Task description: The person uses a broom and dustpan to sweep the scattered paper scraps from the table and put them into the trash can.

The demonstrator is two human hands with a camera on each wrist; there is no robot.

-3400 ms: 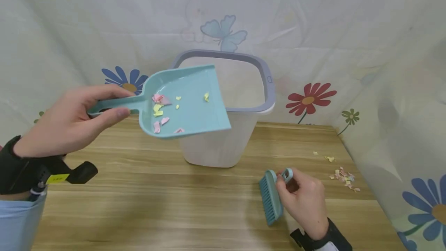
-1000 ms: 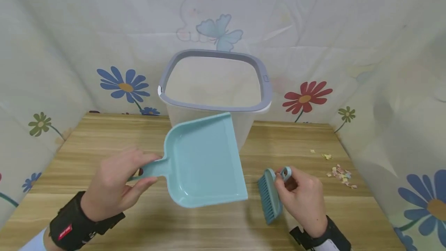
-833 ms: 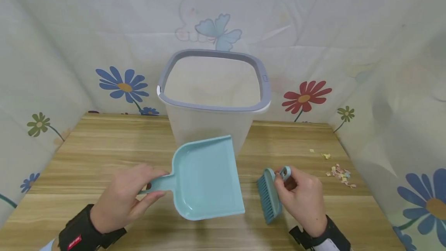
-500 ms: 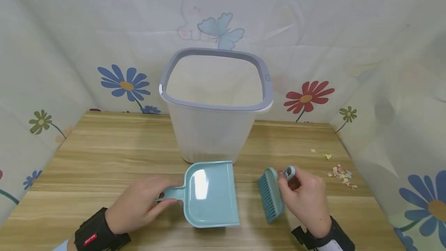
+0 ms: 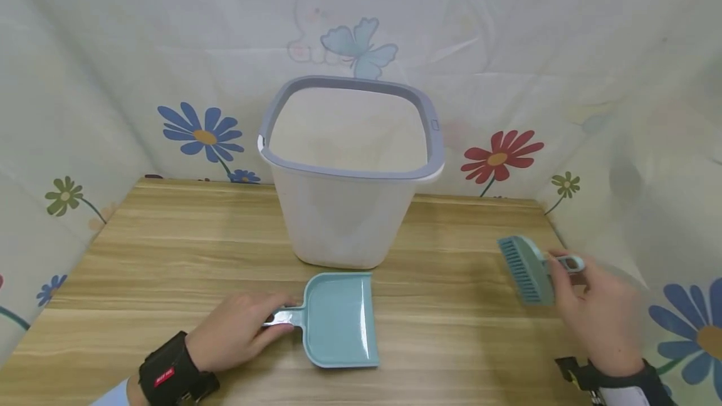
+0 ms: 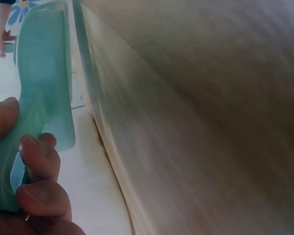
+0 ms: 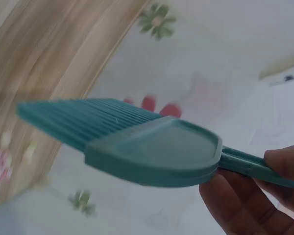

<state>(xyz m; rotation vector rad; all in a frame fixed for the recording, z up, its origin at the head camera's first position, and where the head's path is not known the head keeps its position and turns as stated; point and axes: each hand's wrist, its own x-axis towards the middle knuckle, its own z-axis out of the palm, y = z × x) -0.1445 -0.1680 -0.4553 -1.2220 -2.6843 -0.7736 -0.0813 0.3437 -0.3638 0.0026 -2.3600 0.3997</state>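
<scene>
My left hand (image 5: 239,331) grips the handle of a light blue dustpan (image 5: 338,321), which lies low at the wooden table in front of the bin, its wide lip facing right. No scraps show in the pan. In the left wrist view, fingers curl round the looped handle of the dustpan (image 6: 44,73). Over on the right, my right hand (image 5: 600,312) pinches the handle of a small matching brush (image 5: 524,271), bristles pointing left. Seen from the right wrist, the brush (image 7: 157,147) is raised, and blurred pink and yellow paper scraps (image 7: 1,164) lie on the table beyond its bristles.
A tall white bin (image 5: 344,218) with a grey-blue rim stands upright at the back middle of the table (image 5: 186,230). A flower-printed curtain (image 5: 507,49) hangs behind the table and at both sides. In the head view the scraps are hidden behind the brush and right hand.
The dustpan, earlier holding paper scraps beside the bin's opening, now shows none and has come down to the table. My right hand has carried the brush rightward, over the scrap pile.
</scene>
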